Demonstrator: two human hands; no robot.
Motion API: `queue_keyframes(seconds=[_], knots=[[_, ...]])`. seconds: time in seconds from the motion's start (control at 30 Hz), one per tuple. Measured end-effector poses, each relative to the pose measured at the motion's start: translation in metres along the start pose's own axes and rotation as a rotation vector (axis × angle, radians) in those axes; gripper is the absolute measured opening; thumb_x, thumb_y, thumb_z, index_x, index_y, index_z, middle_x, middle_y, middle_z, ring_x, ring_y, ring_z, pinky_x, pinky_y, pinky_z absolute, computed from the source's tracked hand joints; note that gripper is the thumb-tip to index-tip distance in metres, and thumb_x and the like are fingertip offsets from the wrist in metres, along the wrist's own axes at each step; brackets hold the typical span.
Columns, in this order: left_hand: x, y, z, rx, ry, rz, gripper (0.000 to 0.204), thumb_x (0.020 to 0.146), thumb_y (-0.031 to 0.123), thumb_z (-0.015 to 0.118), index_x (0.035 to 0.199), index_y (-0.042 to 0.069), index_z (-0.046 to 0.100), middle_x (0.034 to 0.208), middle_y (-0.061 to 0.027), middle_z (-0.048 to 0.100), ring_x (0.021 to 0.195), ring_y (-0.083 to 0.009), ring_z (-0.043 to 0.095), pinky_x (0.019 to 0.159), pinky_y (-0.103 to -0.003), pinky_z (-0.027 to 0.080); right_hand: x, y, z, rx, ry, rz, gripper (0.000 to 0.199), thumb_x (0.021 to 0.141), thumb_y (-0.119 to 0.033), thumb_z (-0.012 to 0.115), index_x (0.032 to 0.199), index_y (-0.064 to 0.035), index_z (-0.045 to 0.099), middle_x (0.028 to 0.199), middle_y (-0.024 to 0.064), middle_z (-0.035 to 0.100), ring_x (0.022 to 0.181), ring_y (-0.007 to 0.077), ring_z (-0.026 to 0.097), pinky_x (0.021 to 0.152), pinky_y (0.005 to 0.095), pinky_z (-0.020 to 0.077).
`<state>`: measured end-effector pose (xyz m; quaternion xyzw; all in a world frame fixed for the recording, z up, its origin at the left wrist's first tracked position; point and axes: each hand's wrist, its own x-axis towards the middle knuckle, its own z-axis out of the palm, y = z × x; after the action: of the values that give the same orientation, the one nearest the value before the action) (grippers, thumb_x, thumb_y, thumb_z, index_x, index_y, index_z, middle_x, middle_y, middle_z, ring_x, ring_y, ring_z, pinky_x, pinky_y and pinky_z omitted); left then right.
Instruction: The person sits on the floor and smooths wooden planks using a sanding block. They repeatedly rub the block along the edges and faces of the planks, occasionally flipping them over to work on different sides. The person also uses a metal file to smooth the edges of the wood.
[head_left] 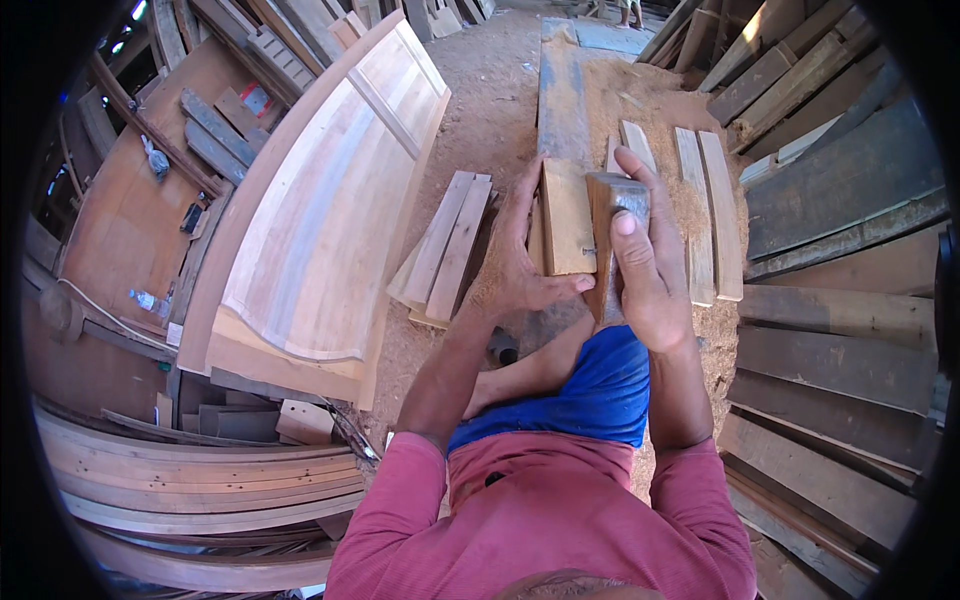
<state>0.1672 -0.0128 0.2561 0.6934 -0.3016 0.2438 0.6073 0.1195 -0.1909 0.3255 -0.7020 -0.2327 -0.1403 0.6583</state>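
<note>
My left hand (512, 262) grips a pale yellowish wooden board (568, 222) along its left side. The thumb of that hand reaches across below the near end. In my right hand (655, 268) is a darker brown wooden block (603, 235) with a worn grey face, its thumb pressed on that face and the fingers wrapped behind. The block stands against the board's right side, seemingly touching it. Both pieces are held in front of me above my blue shorts (600, 385). What lies behind the block is hidden.
A large panelled wooden door (320, 215) leans at the left. Short boards (455, 245) lie by my left forearm, and long strips (712, 215) lie on the sawdust to the right. Stacked planks (840, 345) line the right side; curved timbers (200, 475) fill the lower left.
</note>
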Motion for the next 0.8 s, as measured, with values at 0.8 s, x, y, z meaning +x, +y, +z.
queue_keyframes(seconds=[0.8], knots=[[-0.017, 0.021, -0.01, 0.029, -0.14, -0.067, 0.14, 0.056, 0.047, 0.098, 0.163, -0.003, 0.023, 0.158, -0.0211, 0.042, 0.148, -0.0348, 0.041, 0.123, -0.045, 0.031, 0.05, 0.02, -0.014, -0.356, -0.134, -0.151, 0.063, 0.107, -0.037, 0.055, 0.154, 0.0017, 0.04, 0.148, 0.0258, 0.049, 0.139, 0.0331, 0.049, 0.116, 0.0431, 0.037]])
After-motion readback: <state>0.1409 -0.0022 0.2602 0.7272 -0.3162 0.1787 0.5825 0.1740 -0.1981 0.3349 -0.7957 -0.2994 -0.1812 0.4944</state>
